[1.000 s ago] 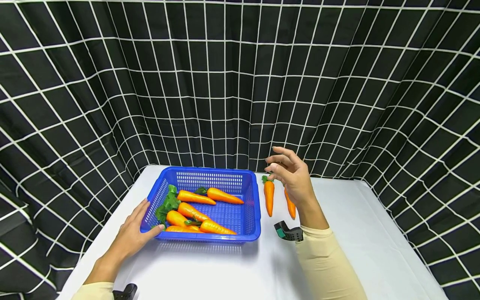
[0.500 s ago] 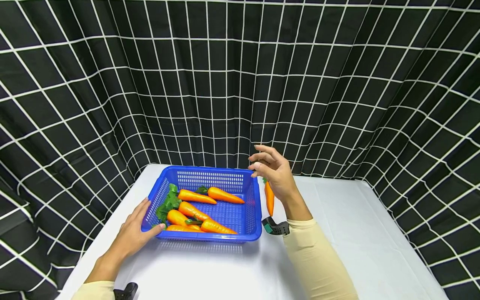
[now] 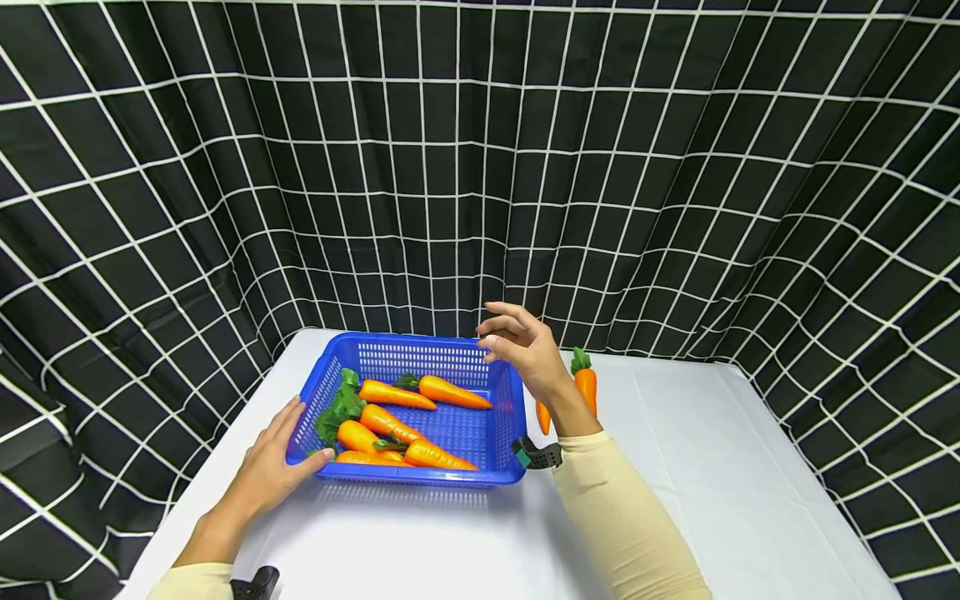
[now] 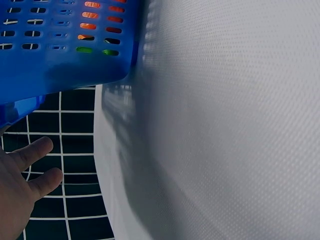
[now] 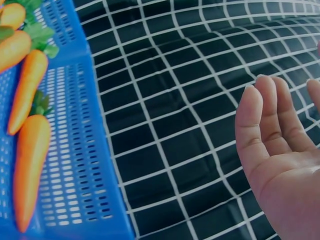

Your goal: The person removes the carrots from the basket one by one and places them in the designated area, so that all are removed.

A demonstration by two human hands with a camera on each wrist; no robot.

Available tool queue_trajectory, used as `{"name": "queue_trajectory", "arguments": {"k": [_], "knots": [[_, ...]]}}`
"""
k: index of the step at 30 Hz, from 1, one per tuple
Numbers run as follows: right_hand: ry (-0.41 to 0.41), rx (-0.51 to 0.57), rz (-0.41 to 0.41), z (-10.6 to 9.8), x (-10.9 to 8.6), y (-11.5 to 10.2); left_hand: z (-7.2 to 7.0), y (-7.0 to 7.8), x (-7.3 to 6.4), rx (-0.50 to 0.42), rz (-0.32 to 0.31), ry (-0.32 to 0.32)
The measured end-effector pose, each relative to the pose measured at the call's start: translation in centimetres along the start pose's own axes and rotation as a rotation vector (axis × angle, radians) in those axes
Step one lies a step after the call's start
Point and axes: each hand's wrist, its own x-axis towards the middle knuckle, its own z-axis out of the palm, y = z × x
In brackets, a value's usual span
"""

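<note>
A blue plastic basket (image 3: 420, 478) holds several orange carrots (image 3: 453, 392) with green tops. My left hand (image 3: 270, 467) rests on the basket's left end, thumb at the front corner and fingers extended along the side. Over the basket's back right corner hovers my right hand (image 3: 528, 350), its fingers loosely bent and nothing in them. On the table right of the basket lie two more carrots: one (image 3: 543, 417) is partly hidden by my right wrist, the other (image 3: 587, 387) shows beyond it. The right wrist view has the bare palm (image 5: 285, 175) beside the basket.
A white-covered table (image 3: 712, 467) carries everything. Black curtain (image 3: 420, 167) with a white grid encloses it at the back and both sides. Each wrist wears a dark strap, the right one (image 3: 538, 455) close to the basket's right edge.
My right hand has moved left, from over the loose carrots to above the basket's right rim, uncovering the farther carrot. My left hand stays at the basket.
</note>
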Motion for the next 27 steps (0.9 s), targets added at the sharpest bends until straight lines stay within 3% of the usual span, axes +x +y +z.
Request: {"name": "queue_trajectory", "arguments": {"k": [17, 27], "knots": [[-0.087, -0.062, 0.045, 0.7, 1.4, 4.0, 0.0, 0.2, 0.0, 0.002, 0.009, 0.002], [-0.110, -0.140, 0.151, 1.6, 1.7, 6.3, 0.0, 0.2, -0.3, 0.000, 0.006, -0.009]]}}
